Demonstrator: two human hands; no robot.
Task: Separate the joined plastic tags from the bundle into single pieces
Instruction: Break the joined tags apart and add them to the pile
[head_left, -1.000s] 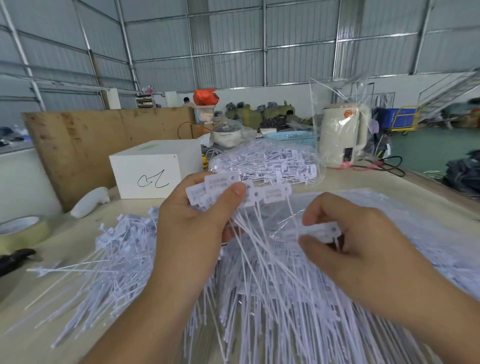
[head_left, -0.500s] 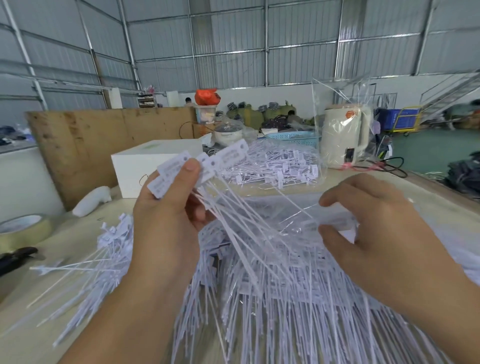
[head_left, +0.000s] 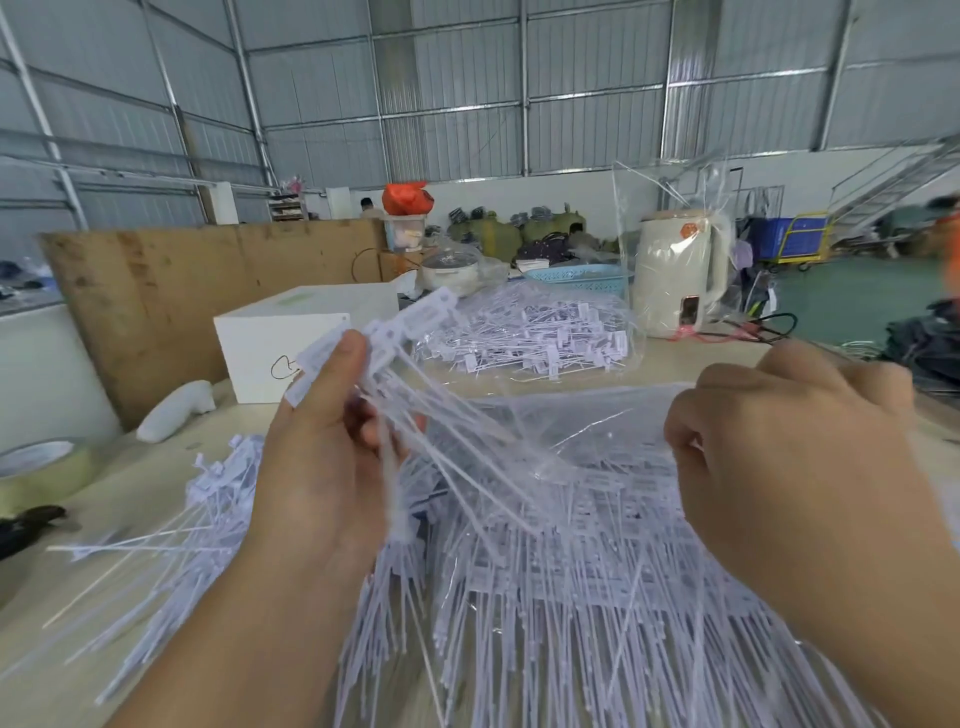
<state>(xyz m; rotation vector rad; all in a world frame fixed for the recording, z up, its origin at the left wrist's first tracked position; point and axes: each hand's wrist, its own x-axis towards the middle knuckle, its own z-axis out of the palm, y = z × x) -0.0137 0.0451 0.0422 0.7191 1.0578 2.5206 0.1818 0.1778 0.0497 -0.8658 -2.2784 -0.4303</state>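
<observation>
Wide surface (head_left: 31, 639) strewn with white tags. Big pile (head_left: 545, 597) at centre under clear film. Right hand (head_left: 789, 467), fingers curled, pinching the film's edge. Left hand (head_left: 322, 467) gripping a raised strip (head_left: 395, 332) of joined tags, thumb on top.

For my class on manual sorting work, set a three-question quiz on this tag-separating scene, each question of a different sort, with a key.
1. True or false: the left hand grips a strip of joined tags lifted above the table.
2. Multiple choice: the roll of tape lies (A) at the table's left edge, (B) on the white box, (C) beside the kettle.
3. Fill in: the right hand pinches the edge of a clear plastic ____ over the big pile of tags.

Key: 1 true; 2 A; 3 bag.
</observation>
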